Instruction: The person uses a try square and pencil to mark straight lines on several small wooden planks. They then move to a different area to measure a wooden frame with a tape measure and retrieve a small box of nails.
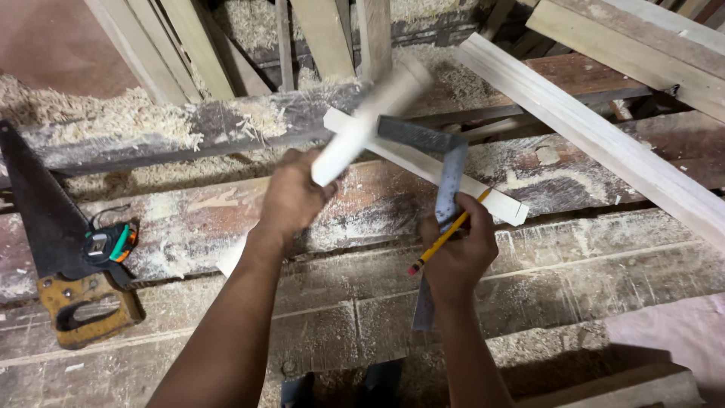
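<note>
My left hand grips a pale wooden strip that points up and right and is blurred by motion. My right hand holds a grey metal try square and a yellow pencil with a red end. A second pale wooden strip lies flat on the dusty workbench, under the square and crossing behind the held strip. The square's long blade runs down past my right wrist.
A handsaw with a wooden handle lies at the left, a tape measure beside it. A long pale plank slants across the right. Sawdust piles and stacked boards fill the back.
</note>
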`<state>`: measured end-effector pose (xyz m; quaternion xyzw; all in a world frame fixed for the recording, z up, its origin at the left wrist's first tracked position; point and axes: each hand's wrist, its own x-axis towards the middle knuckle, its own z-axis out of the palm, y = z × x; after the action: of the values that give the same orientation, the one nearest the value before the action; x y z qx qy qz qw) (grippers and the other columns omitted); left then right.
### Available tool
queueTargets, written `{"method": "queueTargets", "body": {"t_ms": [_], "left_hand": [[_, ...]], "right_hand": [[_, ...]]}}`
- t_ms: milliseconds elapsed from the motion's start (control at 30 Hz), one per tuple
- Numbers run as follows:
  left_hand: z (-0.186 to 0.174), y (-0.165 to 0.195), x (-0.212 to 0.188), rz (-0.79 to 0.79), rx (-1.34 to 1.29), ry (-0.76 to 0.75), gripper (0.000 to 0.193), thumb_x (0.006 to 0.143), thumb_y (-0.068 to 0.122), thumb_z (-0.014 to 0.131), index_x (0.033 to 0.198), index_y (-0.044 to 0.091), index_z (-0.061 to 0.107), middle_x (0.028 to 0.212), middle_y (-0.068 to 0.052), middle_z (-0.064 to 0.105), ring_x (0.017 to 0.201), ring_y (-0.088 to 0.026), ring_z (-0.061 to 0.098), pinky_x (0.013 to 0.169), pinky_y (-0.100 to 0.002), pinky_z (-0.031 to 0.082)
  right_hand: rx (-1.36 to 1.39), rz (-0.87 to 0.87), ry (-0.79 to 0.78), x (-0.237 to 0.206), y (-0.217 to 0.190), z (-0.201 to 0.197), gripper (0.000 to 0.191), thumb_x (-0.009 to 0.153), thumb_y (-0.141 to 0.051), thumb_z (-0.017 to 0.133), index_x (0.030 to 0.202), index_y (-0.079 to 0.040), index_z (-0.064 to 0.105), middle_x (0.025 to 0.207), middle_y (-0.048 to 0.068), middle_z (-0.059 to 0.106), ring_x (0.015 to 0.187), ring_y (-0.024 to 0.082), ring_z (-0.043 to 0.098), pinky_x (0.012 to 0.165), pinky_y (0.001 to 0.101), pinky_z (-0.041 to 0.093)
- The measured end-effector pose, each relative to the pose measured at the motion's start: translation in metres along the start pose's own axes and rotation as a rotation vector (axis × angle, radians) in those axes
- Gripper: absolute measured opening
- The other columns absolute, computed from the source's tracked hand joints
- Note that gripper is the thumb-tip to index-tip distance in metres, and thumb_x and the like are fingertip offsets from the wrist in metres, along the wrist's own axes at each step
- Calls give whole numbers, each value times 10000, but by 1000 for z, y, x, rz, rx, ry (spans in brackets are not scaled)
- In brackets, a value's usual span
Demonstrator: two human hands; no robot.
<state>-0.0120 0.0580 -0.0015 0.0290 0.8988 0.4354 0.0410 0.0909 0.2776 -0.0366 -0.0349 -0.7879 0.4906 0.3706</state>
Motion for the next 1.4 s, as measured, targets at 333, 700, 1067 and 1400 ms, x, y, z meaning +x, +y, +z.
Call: {"method": "queueTargets", "body": {"t_ms": [333,700,1067,1400], "left_hand": [[35,-70,-22,267,596,-107,624,844,151,782,1432,207,583,1419,-141,504,1269,-300,476,1139,-501,362],[-56,-112,-53,83,531,-69,1126,695,423,890,1569,186,220,1540,-208,331,1436,-375,278,1124,-622,242],[-59,-115,-46,63,533,-173,779,809,398,795,1520,348,480,1496,-79,408,1378,-280,345,1136,-610,266],[-52,-124,-46,72,625,-155,723,809,279,799,1449,481,531,1592,-123,306,1350,-304,350,1051,-544,360]], "right_hand": [[-103,30,-117,-29,2,17,472,824,-4,812,1246,42,607,1097,129,639,932,196,674,776,308,603],[-161,216,-324,-104,-29,108,446,800,-28,773,1222,-7,629,1089,158,639,895,278,709,747,413,592],[-234,124,-394,-135,-59,159,489,761,-50,779,1222,9,628,1075,194,610,911,358,656,768,481,546],[-263,150,-423,-138,-51,156,465,799,-107,802,1217,24,646,1038,195,618,859,335,674,717,445,570]]}}
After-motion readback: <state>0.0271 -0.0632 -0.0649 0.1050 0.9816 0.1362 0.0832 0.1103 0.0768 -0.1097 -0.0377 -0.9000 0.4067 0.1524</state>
